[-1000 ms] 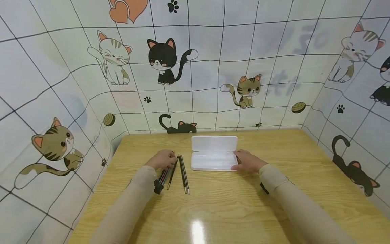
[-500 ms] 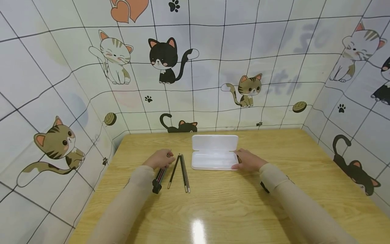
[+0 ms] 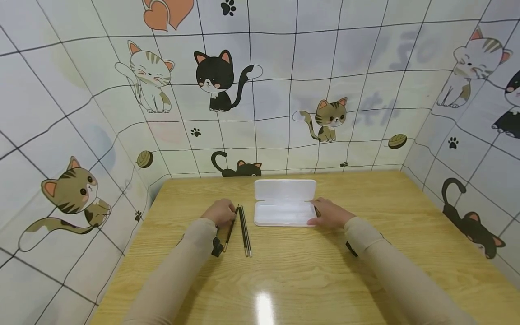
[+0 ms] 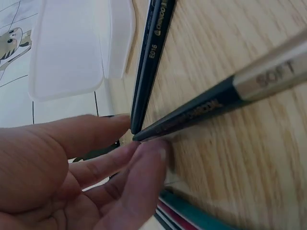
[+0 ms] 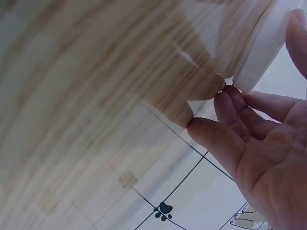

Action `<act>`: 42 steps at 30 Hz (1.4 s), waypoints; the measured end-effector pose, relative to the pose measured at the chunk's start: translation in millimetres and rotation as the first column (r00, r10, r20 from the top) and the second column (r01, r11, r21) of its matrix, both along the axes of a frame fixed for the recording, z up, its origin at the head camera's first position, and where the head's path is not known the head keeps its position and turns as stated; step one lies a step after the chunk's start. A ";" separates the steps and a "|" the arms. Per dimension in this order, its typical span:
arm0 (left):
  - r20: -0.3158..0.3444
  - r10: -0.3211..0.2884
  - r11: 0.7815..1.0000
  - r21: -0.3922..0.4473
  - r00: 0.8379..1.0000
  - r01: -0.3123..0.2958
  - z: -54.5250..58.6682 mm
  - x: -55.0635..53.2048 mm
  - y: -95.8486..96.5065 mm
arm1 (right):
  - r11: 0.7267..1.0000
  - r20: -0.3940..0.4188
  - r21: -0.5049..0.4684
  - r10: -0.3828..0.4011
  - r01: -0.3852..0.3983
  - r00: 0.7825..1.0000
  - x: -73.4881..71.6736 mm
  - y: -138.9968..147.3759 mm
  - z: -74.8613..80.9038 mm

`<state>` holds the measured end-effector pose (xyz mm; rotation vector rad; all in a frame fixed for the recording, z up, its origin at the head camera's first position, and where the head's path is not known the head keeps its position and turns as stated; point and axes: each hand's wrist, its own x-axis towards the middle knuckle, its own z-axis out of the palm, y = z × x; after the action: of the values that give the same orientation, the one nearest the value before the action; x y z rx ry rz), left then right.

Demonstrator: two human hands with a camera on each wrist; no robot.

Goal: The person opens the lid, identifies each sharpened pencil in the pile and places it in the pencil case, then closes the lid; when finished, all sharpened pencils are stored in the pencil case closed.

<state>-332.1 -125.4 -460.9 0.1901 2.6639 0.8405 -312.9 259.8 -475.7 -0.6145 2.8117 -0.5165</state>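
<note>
My left hand (image 3: 221,212) reaches to the far end of a dark charcoal pencil (image 4: 192,112) marked SOFT. Its fingertips lie right at that end, with the thumb a little apart in the left wrist view. Right of it lie dark pencils (image 3: 245,232) side by side, the near one marked E016. Teal and red pencils (image 4: 192,214) lie below the fingers in the left wrist view, mostly hidden by the hand in the head view. My right hand (image 3: 331,213) grips the right side of a white pencil case (image 3: 284,224), its lid raised at the back.
The wooden table (image 3: 308,280) ends at a wall sheet (image 3: 276,135) printed with cats and grid lines. A small black device (image 3: 217,247) sits at the left wrist, and another (image 3: 351,249) at the right.
My left hand first shifts slightly left, then comes back right to the charcoal pencil's end, covering the coloured pencils. The right hand and the pencil case stay put.
</note>
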 end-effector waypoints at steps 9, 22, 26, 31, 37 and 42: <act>-0.019 -0.008 0.999 -0.043 1.000 0.007 -7.6 2.9 4.8 | 1.000 0.004 0.003 -0.012 0.012 1.000 4.0 -2.0 4.7; 0.028 0.031 0.999 -0.026 0.999 -0.031 -7.0 4.9 6.0 | 1.000 -0.001 -0.010 -0.002 0.002 1.000 4.4 -1.1 5.1; 0.033 0.030 0.999 -0.021 0.999 -0.029 -6.4 5.6 6.0 | 1.000 -0.009 -0.013 0.001 -0.001 1.000 3.5 -0.9 4.1; 0.015 0.010 1.000 -0.025 1.000 -0.010 -6.7 4.9 2.1 | 1.000 -0.012 -0.012 0.005 -0.005 1.000 2.1 -1.4 4.0; 0.022 0.015 0.999 0.031 1.000 -0.016 -2.1 6.2 -3.7 | 1.000 0.000 -0.002 -0.004 0.004 1.000 -0.1 0.1 4.3; 0.037 0.018 0.996 0.082 0.999 -0.021 4.0 11.6 -6.9 | 1.000 -0.003 -0.006 0.011 -0.011 1.000 0.2 -0.1 2.9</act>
<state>-320.5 -132.3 -456.9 0.1679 2.6037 0.9523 -312.7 259.7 -472.9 -0.6318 2.8095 -0.5219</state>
